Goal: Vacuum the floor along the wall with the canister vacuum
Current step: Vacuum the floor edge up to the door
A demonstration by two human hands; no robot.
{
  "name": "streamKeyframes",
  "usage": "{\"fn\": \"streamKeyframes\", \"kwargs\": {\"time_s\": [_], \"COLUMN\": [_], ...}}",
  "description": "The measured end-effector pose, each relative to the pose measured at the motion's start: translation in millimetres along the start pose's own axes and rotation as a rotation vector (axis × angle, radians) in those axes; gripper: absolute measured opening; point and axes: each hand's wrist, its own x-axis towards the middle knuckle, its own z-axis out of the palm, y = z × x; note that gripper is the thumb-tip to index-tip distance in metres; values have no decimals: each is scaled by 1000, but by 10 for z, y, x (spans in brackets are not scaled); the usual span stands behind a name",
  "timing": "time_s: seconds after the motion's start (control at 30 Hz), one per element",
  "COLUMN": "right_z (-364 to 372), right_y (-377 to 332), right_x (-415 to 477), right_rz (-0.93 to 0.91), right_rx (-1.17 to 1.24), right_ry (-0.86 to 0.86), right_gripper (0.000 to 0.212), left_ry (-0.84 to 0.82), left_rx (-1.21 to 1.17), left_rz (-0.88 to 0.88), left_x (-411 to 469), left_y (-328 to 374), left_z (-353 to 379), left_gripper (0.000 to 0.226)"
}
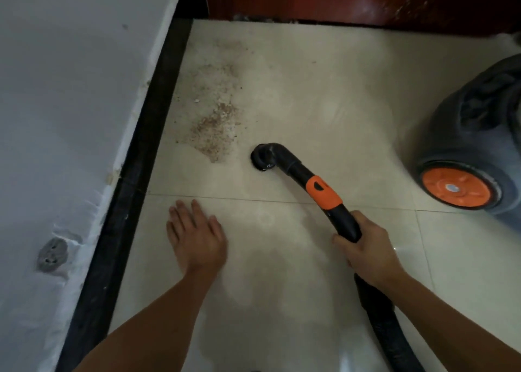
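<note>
Hose (pixel 377 315) in curled right hand (pixel 366 247); left hand (pixel 197 239) flat, perhaps on floor (pixel 310 103)

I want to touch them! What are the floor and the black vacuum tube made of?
Floor: probably glazed ceramic tile, pale and glossy, with thin grout lines. Hose: likely flexible plastic, matt black, seemingly ribbed. Handle: hard smooth plastic by its look, black with an orange collar.

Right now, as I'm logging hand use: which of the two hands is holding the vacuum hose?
The right hand grips the black hose; the left hand is open, fingers straight, holding nothing.
</note>
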Motion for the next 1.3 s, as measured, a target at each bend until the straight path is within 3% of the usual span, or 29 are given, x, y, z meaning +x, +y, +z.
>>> {"fn": "streamKeyframes", "kwargs": {"time_s": [0.3, 0.5, 0.7, 0.9, 1.1, 1.3], "right_z": [33, -18, -27, 13, 54, 78], "right_y": [-259, -561, -606, -633, -613, -843], "right_x": [116, 546, 715, 937, 938, 1191], "right_rz": [32, 26, -100, -36, -62, -48], "right_rx": [-60, -116, -207, -172, -147, -157], "right_ry": [-81, -14, -227, -31, -156, -15], "right_gripper": [29, 26, 29, 25, 28, 21], "left_ry": [-44, -56, -65, -65, -83, -83], "left_rx": [7, 6, 22, 17, 24, 39], "left_rz": [-10, -15, -11, -29, -30, -26], "left_x": [50, 64, 53, 86, 83, 83], "left_y": [-18, -23, -51, -14, -28, -27], "left_z": [-4, -24, -23, -13, -18, -27], "left_gripper": [64, 65, 65, 64, 65, 65]}}
